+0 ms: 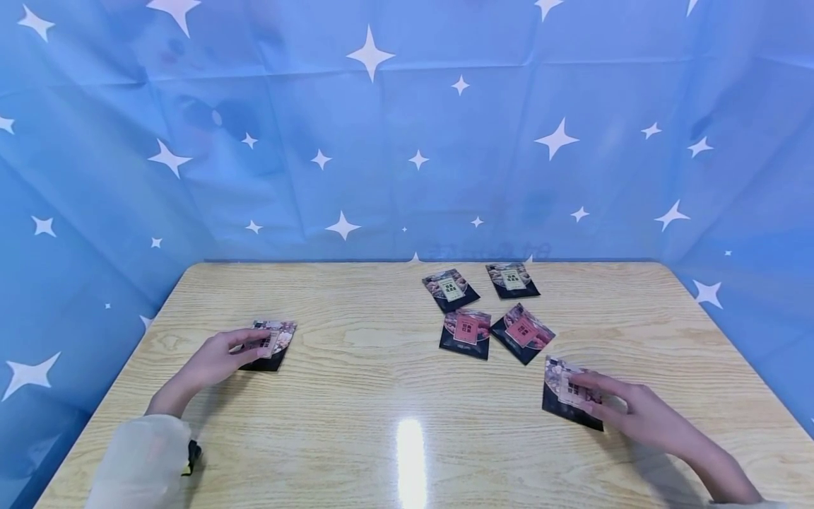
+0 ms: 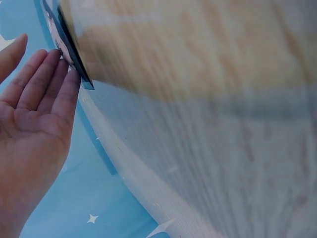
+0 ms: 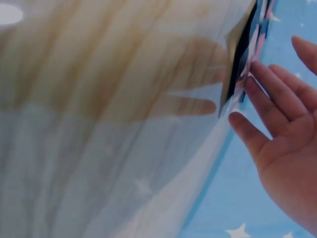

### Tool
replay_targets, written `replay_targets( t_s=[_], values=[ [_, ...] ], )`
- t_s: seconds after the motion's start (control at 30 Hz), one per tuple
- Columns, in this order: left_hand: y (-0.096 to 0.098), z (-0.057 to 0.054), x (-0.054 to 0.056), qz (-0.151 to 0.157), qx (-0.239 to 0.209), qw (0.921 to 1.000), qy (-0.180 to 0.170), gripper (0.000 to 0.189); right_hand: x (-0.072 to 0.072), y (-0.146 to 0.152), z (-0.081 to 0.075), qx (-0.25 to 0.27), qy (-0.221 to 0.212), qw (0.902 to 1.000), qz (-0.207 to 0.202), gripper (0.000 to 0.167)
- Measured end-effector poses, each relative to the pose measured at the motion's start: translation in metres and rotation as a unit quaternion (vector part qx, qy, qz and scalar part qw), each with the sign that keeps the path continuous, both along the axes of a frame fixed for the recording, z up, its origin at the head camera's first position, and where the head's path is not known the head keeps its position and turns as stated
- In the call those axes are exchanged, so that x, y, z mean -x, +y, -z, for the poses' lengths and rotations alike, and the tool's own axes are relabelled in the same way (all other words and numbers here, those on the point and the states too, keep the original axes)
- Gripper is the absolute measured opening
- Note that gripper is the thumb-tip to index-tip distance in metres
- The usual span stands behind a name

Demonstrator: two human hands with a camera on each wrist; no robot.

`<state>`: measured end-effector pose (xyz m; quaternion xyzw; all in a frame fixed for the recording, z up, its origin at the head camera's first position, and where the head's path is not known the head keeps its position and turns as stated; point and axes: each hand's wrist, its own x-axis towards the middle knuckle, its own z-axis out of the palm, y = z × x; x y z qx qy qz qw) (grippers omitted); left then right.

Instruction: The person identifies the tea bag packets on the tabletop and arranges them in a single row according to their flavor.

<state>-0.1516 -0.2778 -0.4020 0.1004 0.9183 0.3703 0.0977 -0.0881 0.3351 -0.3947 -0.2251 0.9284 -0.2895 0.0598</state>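
Note:
On the left of the table, my left hand reaches over a flat square sachet with a floral top and a black lower part. In the left wrist view its fingers are nearly straight, fingertips right at the sachet's face, thumb held apart. At the right, my right hand touches a similar floral and black sachet. The right wrist view shows extended fingers with tips at that sachet, whose edge looks slightly raised, and the thumb away from it.
Toward the back centre-right lie two sachets with pale labels, one left and one right. Two red-labelled sachets, one left and one right, sit just in front. A blue starry cloth hangs behind the wood-grain table.

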Motion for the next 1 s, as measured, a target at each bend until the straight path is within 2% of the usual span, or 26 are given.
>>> replay_targets(
  t_s=[0.1,0.27,0.63,0.83,1.0],
  values=[
    [0.0,0.0,0.0,0.0,0.001,1.0,-0.002,0.049,-0.001,-0.006,-0.001,0.006,-0.018,0.9995,-0.025,0.04],
    [0.0,-0.001,0.0,-0.002,0.0,1.0,-0.007,0.05,-0.002,-0.022,-0.003,0.011,-0.016,0.9963,-0.083,0.042],
    [0.001,-0.001,0.001,-0.002,-0.002,0.9999,-0.016,0.054,0.007,-0.071,-0.01,0.023,-0.015,0.988,-0.152,0.041],
    [0.001,-0.002,0.0,-0.006,-0.004,0.9996,-0.026,0.056,0.016,-0.097,-0.011,0.015,-0.05,0.9845,-0.167,0.044],
    [0.0,-0.001,0.0,-0.007,-0.009,0.9995,-0.028,0.057,0.022,-0.115,-0.009,0.024,-0.059,0.9815,-0.181,0.044]
  ],
)
